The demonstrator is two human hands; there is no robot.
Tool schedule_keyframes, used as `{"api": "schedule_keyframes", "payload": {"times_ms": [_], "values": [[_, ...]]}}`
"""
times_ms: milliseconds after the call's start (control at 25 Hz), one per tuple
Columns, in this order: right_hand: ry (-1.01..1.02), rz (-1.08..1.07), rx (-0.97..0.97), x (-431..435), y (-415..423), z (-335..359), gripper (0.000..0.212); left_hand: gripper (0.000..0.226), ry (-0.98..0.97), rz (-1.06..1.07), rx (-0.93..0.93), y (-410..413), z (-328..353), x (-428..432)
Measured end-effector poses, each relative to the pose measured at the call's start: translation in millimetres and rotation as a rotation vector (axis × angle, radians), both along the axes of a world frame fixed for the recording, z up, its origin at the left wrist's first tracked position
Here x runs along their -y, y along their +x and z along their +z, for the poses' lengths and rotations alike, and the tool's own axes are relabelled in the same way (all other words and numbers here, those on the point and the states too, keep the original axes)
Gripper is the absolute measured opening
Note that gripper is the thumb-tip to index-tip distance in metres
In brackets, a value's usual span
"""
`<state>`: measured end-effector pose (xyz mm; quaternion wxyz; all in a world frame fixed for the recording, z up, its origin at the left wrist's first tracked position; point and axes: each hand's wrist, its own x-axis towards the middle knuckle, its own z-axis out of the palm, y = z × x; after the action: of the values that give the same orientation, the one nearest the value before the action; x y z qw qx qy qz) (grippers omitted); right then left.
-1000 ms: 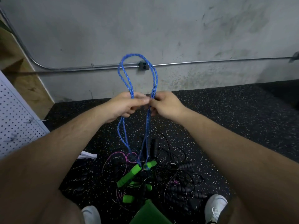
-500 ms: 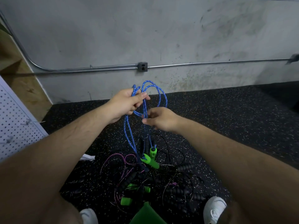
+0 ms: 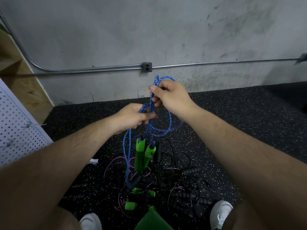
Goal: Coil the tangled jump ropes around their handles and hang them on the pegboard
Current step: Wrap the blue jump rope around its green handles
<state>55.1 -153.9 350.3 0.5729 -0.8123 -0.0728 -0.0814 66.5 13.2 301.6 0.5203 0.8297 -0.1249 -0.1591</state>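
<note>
Blue braided jump rope (image 3: 126, 151) is hanging in loops, pinched by left hand (image 3: 131, 117) and now-higher right hand (image 3: 172, 95), its green handles (image 3: 140, 155) dangling higher.

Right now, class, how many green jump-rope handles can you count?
4. Two hang from the blue rope: the taller handle and the shorter handle beside it. Two lie in the tangle below: the near handle and a half-covered handle. Others may be hidden.
</note>
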Motion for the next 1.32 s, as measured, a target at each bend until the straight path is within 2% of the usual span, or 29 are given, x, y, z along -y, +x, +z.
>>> {"api": "schedule_keyframes", "payload": {"times_ms": [80,160,240,440,560,680,800,960,1000,1040,1120,1160,1200,1320], "values": [[0.023,0.025,-0.099,2.0,-0.1,-8.3,0.006,0.017,-0.079,0.064,0.049,3.5,6.6,0.9],[-0.193,0.109,-0.236,4.1,-4.7,-24.8,0.011,0.016,-0.178,0.086,0.047,6.8,13.5,-1.7],[-0.385,0.213,-0.303,0.4,-7.2,-44.3,0.025,0.015,-0.232,0.066,0.021,7.8,17.5,-4.5],[-0.419,0.120,-0.193,-11.7,3.6,-70.1,0.017,0.019,-0.320,0.044,-0.031,6.8,19.1,-7.1],[-0.494,0.139,-0.207,-10.6,4.1,-69.8,0.032,0.020,-0.314,0.034,-0.023,8.5,18.9,-13.3],[-0.521,0.130,-0.181,-10.3,4.5,-63.1,0.037,0.025,-0.302,0.127,0.026,13.1,18.3,-18.0],[-0.429,0.128,-0.163,-9.4,6.6,-52.7,0.035,0.036,-0.119,0.283,0.107,25.3,10.8,-24.6],[-0.332,0.104,-0.134,-5.0,3.8,-31.2,0.032,0.033,0.476,0.275,0.251,29.7,-4.7,-35.9],[-0.312,0.098,-0.136,-3.1,2.8,-27.1,0.031,0.030,0.547,0.235,0.309,26.9,-6.1,-33.4],[-0.301,0.094,-0.139,-1.5,1.9,-23.8,0.029,0.027,0.485,0.201,0.339,24.0,-5.2,-28.9],[-0.276,0.086,-0.137,0.6,1.2,-19.5,0.027,0.028,0.098,0.055,0.172,16.0,-2.7,-19.7],[-0.256,0.082,-0.136,1.5,1.5,-18.1,0.026,0.036,-0.083,-0.024,0.086,14.8,-3.8,-16.1],[-0.238,0.078,-0.138,2.5,1.7,-16.6,0.025,0.041,-0.167,-0.085,0.049,14.8,-6.1,-14.3],[-0.190,0.082,-0.158,4.3,2.1,-14.4,0.028,0.030,-0.113,-0.183,0.073,9.5,-11.5,-10.4]]}}
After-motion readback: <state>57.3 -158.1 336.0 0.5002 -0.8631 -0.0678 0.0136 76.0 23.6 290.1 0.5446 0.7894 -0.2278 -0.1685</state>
